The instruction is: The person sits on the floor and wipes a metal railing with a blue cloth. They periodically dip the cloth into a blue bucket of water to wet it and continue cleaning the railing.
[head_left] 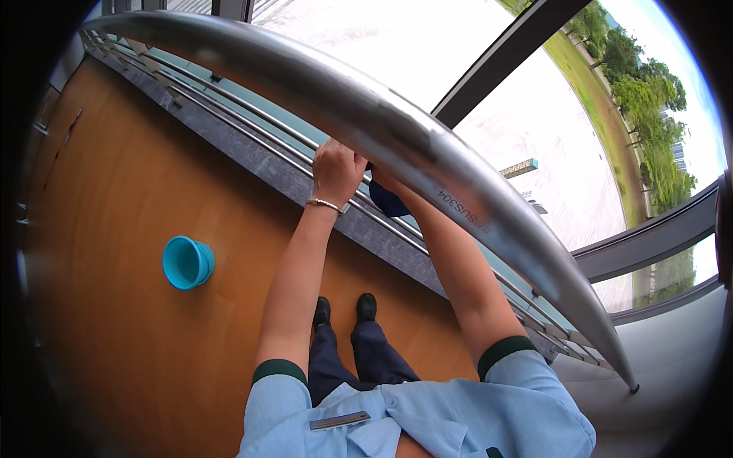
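Observation:
A thick stainless steel handrail (366,109) with printed lettering arcs across the view above my hands. My left hand (337,169) is just under its near side, fingers curled, by the thin metal rails (275,146). Whether those fingers grip anything cannot be made out. Close by on the right is my right hand (386,176), mostly hidden under the handrail. A dark blue cloth (388,199) hangs at that hand, apparently held in it, though its fingers are out of sight. The two hands are almost touching. A bracelet (326,203) circles my left wrist.
On the wood-coloured floor (131,343) to the left stands a turquoise bucket (203,263). A grey stone curb (252,157) runs below the rails. Past the handrail are window panes with dark frames (509,57). My black shoes (366,307) are near the curb.

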Demonstrator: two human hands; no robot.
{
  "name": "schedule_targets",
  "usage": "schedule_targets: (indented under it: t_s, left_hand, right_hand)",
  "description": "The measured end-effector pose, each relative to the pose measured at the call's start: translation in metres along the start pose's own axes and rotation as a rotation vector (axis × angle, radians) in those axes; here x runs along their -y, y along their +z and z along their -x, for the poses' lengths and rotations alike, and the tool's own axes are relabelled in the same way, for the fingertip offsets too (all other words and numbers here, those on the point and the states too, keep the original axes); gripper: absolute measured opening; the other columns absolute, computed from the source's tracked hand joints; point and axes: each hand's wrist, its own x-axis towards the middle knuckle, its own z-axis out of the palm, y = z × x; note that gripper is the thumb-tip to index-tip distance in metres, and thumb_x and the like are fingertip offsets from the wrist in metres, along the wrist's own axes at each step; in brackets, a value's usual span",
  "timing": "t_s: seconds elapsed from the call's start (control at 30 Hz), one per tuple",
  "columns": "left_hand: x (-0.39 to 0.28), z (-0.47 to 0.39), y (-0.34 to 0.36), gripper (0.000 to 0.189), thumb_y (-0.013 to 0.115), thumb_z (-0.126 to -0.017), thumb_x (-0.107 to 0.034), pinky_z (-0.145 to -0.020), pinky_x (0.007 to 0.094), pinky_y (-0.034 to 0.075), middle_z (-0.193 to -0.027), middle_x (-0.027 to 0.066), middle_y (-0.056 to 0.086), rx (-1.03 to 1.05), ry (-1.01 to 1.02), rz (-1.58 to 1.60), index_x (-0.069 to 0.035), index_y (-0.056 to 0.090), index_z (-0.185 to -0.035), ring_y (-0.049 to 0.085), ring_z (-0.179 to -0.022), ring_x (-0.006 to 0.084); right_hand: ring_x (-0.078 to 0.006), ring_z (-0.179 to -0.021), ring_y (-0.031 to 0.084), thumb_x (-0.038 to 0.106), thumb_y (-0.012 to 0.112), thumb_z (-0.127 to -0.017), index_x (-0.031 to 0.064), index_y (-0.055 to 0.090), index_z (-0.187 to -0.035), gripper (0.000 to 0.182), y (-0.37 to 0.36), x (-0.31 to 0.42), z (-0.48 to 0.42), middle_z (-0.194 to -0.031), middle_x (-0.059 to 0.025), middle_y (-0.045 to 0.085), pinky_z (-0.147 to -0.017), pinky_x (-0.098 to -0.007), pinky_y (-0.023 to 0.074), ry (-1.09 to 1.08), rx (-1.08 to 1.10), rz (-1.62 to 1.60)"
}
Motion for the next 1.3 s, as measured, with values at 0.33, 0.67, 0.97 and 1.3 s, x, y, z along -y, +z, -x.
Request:
schedule_targets:
  t_s: [0.33, 0.67, 0.97, 1.3]
  left_hand:
    - [-0.003, -0.006, 0.003, 0.009, 0.068, -0.076, -0.015, -0.072, 0.0407, 0.046, -0.077, 0.0104, 0.063, -0.038, 0.048, -0.159, -0.007, 0.066, -0.080, 0.061, -0.081, 0.0274]
    - [-0.005, -0.014, 0.004, 0.013, 0.061, -0.078, -0.016, -0.072, 0.0424, 0.050, -0.074, 0.0165, 0.065, 0.071, -0.029, -0.187, -0.004, 0.066, -0.074, 0.064, -0.075, 0.0335]
    - [-0.024, -0.023, -0.005, 0.022, 0.060, -0.085, -0.024, -0.072, 0.0408, 0.051, -0.079, 0.0134, 0.066, 0.210, -0.098, -0.319, -0.006, 0.067, -0.076, 0.066, -0.076, 0.0306]
    - [-0.043, -0.024, -0.006, 0.024, 0.054, -0.087, -0.024, -0.093, 0.0402, 0.032, -0.080, 0.0116, 0.067, 0.295, -0.379, -0.324, -0.008, 0.068, -0.076, 0.064, -0.079, 0.0285]
  right_hand:
    - [-0.0355, -0.121, 0.046, 0.037, 0.060, -0.086, 0.0066, 0.043, -0.133, 0.059, -0.079, -0.128, 0.193, -0.132, -0.0176, 0.047, -0.104, -0.0463, 0.0340, 0.368, -0.360, -0.327]
    - [-0.0341, -0.123, 0.045, 0.035, 0.063, -0.084, 0.0015, 0.040, -0.135, 0.065, -0.175, -0.111, 0.315, -0.133, -0.0186, 0.046, -0.106, -0.0463, 0.0334, 0.417, -0.709, -1.606]
    - [-0.0390, -0.121, 0.044, 0.007, 0.068, -0.069, 0.0070, 0.034, -0.138, 0.077, -0.041, -0.048, 0.163, -0.126, -0.0241, 0.049, -0.104, -0.0440, 0.0308, 0.323, 0.233, 0.144]
    - [-0.0371, -0.104, 0.056, 0.011, 0.064, -0.074, 0.0023, 0.057, -0.105, 0.033, 0.020, 0.015, 0.006, -0.110, -0.0201, 0.060, -0.088, -0.0444, 0.0439, 0.135, 0.059, -0.047]
